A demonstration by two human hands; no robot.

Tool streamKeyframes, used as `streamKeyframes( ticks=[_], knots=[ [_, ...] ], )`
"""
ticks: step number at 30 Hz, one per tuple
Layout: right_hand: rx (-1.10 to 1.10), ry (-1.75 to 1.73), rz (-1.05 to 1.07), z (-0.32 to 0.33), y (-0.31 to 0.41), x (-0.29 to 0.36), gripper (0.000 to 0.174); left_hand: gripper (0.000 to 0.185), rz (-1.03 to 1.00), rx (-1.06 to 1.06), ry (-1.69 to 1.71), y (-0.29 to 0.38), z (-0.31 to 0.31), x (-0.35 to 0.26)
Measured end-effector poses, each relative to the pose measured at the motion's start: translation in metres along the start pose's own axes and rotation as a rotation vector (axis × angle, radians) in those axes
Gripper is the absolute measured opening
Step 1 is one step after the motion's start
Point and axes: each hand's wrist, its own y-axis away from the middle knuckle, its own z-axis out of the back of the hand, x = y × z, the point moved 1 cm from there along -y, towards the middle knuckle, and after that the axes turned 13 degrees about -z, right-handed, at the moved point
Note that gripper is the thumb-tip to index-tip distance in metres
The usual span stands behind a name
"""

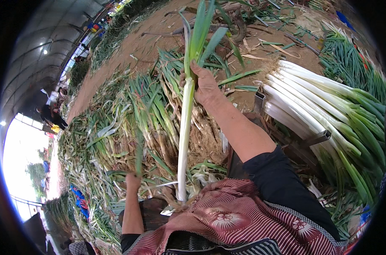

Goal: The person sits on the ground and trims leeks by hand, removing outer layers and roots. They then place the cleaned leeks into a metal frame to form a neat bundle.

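My right hand (pixel 206 81) grips a long green onion (pixel 184 137) where its white stalk meets the green leaves. The onion stands nearly upright in front of me, leaves at the top, and its roots (pixel 180 204) come down by my lap. Lower and to the left, my left hand (pixel 133 181) is closed around a blurred green leaf (pixel 139 153) that sticks up from it. Between and beyond my hands lie untrimmed onions (pixel 158 111) with dry leaves and soil-covered roots (pixel 207 145).
At right, a pile of clean white-stalked onions (pixel 311 98) rests on a metal frame with upright square posts (pixel 319 137). Leaf scraps (pixel 97 178) cover the ground at left. More onions (pixel 349 57) lie at far right. A person (pixel 52 114) is in the distance at left.
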Motion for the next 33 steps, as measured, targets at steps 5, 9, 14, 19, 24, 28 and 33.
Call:
streamKeyframes(
  ticks=[5,9,14,19,24,28,33],
  knots=[
    [0.278,-0.214,-0.237,0.007,-0.007,-0.029,0.042,0.042,-0.234,-0.218,0.661,-0.055,0.028,-0.191],
    [0.325,-0.137,-0.312,-0.002,-0.003,-0.053,0.049,0.028,-0.376,-0.489,1.196,-0.077,0.103,-0.323],
    [0.209,-0.021,-0.302,0.009,-0.007,-0.053,0.044,0.027,-0.511,-0.426,1.141,-0.099,0.104,-0.332],
    [0.084,0.086,-0.219,0.010,-0.008,-0.052,0.036,0.024,-0.454,-0.440,1.028,-0.094,0.107,-0.329],
    [-0.181,0.135,-0.101,0.012,-0.012,-0.052,0.023,0.029,-0.376,-0.607,1.455,-0.055,0.083,-0.319],
    [-0.317,0.149,-0.028,0.018,-0.017,-0.008,0.023,0.017,-0.546,-0.862,1.373,-0.020,0.095,-0.278],
    [0.041,-0.044,-0.127,0.008,0.016,0.021,0.036,0.035,0.021,-1.042,0.749,-0.023,0.126,-0.096]
  ],
)
